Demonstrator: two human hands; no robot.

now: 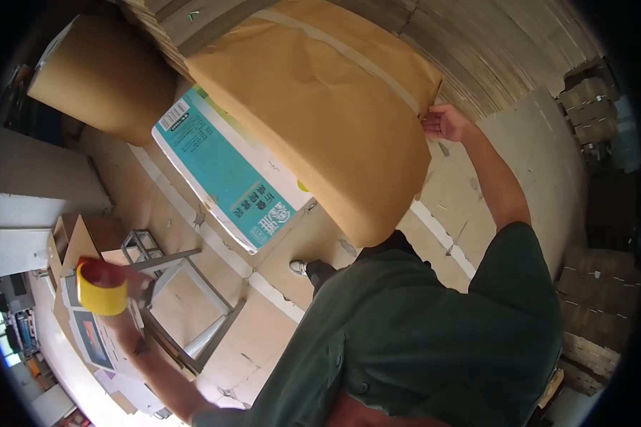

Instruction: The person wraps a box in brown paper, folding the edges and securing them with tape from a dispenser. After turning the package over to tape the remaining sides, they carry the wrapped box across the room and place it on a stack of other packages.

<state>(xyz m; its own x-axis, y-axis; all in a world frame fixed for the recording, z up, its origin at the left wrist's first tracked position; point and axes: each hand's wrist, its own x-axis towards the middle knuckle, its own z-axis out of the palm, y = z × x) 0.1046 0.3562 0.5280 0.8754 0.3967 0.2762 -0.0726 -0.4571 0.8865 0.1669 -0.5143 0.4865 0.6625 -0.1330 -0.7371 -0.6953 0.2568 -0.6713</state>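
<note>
A large package wrapped in brown paper [320, 121] fills the upper middle, with a pale strip of tape running across its top. At its right end is my right hand [445, 122], fingers curled and closed on the paper's edge near the end of that strip. Far out to the left, my left hand [139, 290] is closed around a roll of yellow tape [102, 290] with a red inside. Motion blurs this hand, and its fingers show only in part. Just left of the wrapped package lies a teal and white printed pack [224, 174], partly covered by it.
A big roll of brown paper [103, 78] stands at the upper left. Below it are a grey metal frame [199, 299] and open cardboard boxes [75, 245]. Stacked flat cardboard [491, 50] rises behind the package. Worn cardboard sheets with pale tape strips cover the floor [263, 292].
</note>
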